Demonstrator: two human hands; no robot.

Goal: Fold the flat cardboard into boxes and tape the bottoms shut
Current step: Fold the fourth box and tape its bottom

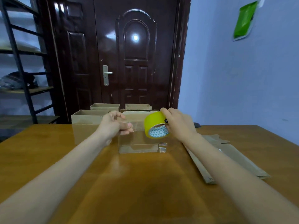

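Already several folded boxes [90, 118] stand at the table's [48, 151] far edge. Left hand [115, 125] pinches the tape end; right hand [178, 123] grips the tape roll [156, 126] over the current box [138, 143]. Flat cardboard [226, 159] waits rightward.

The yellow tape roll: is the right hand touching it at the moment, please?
Touching. In the head view the right hand grips the yellow tape roll from its right side, fingers curled over the rim with no gap visible.
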